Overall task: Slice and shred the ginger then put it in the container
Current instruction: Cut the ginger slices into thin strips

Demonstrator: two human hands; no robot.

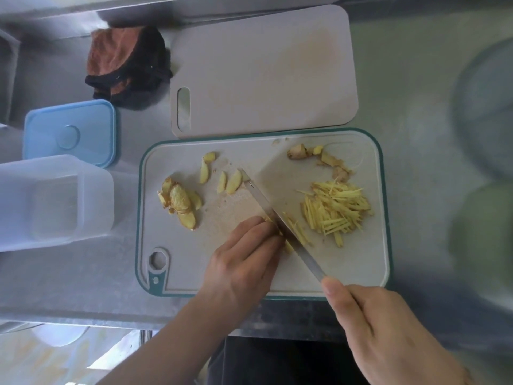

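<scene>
Gripping the knife point(273, 215), right hand point(388, 332); left hand point(244, 262) pinches ginger point(270, 221) on steel counter point(416, 120).

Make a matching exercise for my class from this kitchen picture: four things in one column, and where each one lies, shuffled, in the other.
Things
1. ginger shreds
2. ginger slices
3. blue lid
4. knife

Places
A. on the counter, behind the clear container
B. left part of the teal-edged board
C. right part of that board
D. in the right hand, blade beside the left hand

Pairs: 1-C, 2-B, 3-A, 4-D
</scene>
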